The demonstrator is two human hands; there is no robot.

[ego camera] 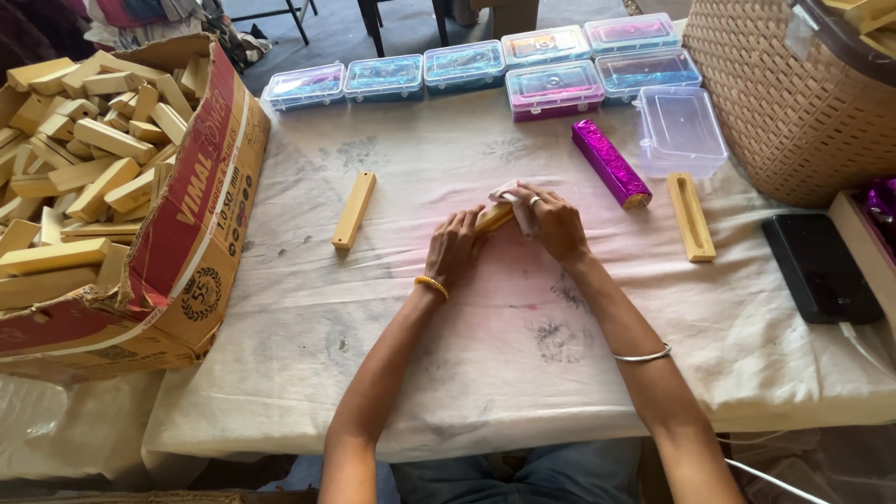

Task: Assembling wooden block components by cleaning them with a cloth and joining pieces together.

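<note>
My left hand [455,245] grips the near end of a small wooden block [494,218] at the middle of the cloth-covered table [392,308]. My right hand [553,222] presses a small white cloth [509,196] around the block's far end. A second wooden block [355,209] lies to the left of my hands. A third one, with a groove along it [692,217], lies to the right. A block wrapped in shiny purple foil [609,162] rests just beyond my right hand.
A torn cardboard box [187,187] full of wooden blocks fills the left side. Several clear plastic cases [467,65] line the far edge, and one open clear case [679,129] stands near a woven basket [793,103]. A black phone [819,269] lies at right.
</note>
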